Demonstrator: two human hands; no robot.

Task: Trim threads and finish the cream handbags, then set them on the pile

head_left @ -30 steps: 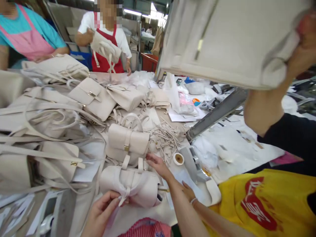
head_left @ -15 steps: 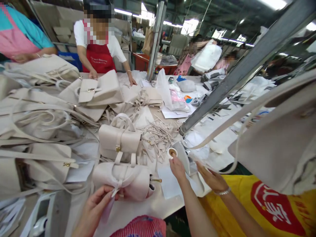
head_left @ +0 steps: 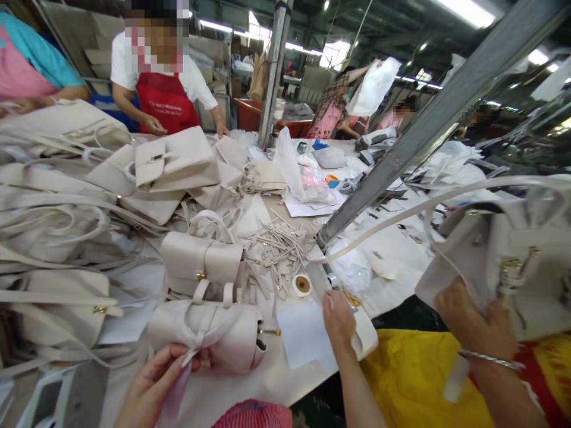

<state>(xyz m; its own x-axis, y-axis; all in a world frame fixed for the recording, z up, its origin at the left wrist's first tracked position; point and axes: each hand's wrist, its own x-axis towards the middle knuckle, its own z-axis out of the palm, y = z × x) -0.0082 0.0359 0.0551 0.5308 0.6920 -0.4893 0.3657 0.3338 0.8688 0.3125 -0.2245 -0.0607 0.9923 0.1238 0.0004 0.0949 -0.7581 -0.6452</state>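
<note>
red apron [head_left: 166, 102]: white "NO…", rest blurred | yellow garment [head_left: 410, 368]: print unreadable

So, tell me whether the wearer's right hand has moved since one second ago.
Yes. Against the foot of the slanted metal post, the right hand has gone rightward and somewhat nearer the camera.

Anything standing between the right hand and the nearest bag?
Nothing tall: a pale sheet lies between the right hand and the nearest bag, and a gold-tipped tab sticks out of the bag's end toward that hand.
</note>
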